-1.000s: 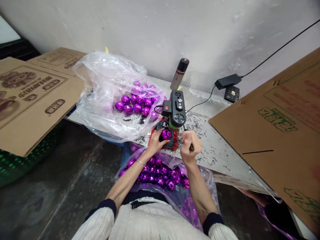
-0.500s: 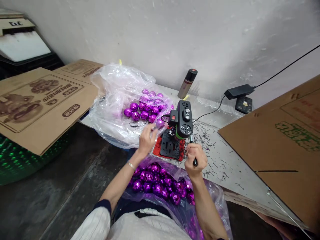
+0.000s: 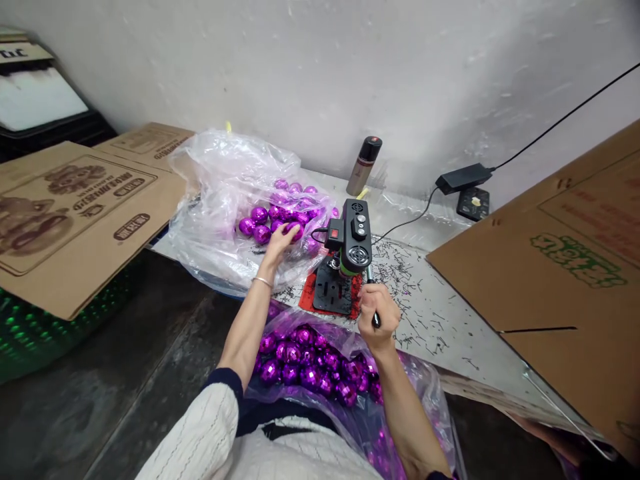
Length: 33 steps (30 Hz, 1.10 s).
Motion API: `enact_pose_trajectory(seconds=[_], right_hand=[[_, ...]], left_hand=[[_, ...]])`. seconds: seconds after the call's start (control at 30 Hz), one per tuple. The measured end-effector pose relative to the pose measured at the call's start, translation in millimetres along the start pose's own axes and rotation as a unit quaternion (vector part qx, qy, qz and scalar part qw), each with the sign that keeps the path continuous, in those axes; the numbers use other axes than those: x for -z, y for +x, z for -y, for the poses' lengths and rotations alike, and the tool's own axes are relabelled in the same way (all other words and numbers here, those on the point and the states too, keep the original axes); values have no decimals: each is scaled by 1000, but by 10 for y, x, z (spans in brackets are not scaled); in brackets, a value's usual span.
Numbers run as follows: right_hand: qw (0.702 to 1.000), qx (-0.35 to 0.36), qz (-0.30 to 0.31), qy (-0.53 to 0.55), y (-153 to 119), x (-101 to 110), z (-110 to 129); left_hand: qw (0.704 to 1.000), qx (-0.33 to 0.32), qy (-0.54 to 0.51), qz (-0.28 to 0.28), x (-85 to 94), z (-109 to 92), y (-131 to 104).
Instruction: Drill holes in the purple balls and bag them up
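Observation:
My left hand (image 3: 281,243) is among the loose purple faceted balls in the clear plastic bag (image 3: 200,220). Its thumb and fingers close round one shiny purple ball (image 3: 295,231). The black handle (image 3: 377,320) of a feed lever sits in my right hand (image 3: 380,312), fingers wrapped round it. That lever belongs to a small black bench drill press (image 3: 357,233) with a red switch. Its slotted black base plate (image 3: 333,293) stands on a red mat (image 3: 307,293), strewn with dark shavings. In front of me, a second bag holds many purple balls (image 3: 310,377).
Behind the drill stand a spray can (image 3: 364,167), a black power adapter (image 3: 464,179) with its cable, and a phone (image 3: 473,203). Cardboard boxes flank the table at left (image 3: 95,213) and right (image 3: 560,267). Dark shavings litter the tabletop (image 3: 425,320).
My left hand has moved away from beside the drill, leftward and farther back, and now has a purple ball in its fingers. My right hand stays on the lever handle; the view has shifted slightly.

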State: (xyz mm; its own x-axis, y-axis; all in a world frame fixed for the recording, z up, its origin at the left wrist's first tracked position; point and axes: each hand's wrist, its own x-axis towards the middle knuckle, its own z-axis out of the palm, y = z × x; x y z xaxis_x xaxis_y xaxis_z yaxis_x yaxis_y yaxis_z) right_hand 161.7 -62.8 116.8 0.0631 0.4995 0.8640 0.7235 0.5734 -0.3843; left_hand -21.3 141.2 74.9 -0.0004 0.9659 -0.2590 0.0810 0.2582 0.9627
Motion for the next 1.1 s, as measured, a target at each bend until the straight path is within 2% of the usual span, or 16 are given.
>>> enact_pose_trajectory(seconds=[0.07,0.13,0.2,0.3,0.5,0.6,0.7,0.8,0.93,1.1], right_hand=[[1000,0,0,-2,6,2,3],[1000,1,-3,-7,13,1,4],[1000,7,-5,-11,19,1,2],[1000,15,-4,-11,26,2,-3],[1000,20,2,-18,49,16,-6],[999,26,1,-19,56,17,-8],[1000,20,-1,-17,56,15,-6],[1000,15,-2,-18,54,13,-1],[1000,13,-3,-13,55,13,-2],[1000,9,-3,-6,72,19,-9]], left_hand=[[980,31,-194,10,148,-19,-81],[956,47,-288,16,288,-38,-225],[947,55,-314,38,378,-33,-418],[935,73,-337,90,388,37,-735],[918,87,-354,155,187,268,-1230],[925,70,-335,167,108,377,-1385],[943,54,-283,165,47,475,-1487],[950,68,-259,159,-17,550,-1528],[939,93,-295,153,-93,620,-1493],[955,76,-253,138,-144,734,-1383]])
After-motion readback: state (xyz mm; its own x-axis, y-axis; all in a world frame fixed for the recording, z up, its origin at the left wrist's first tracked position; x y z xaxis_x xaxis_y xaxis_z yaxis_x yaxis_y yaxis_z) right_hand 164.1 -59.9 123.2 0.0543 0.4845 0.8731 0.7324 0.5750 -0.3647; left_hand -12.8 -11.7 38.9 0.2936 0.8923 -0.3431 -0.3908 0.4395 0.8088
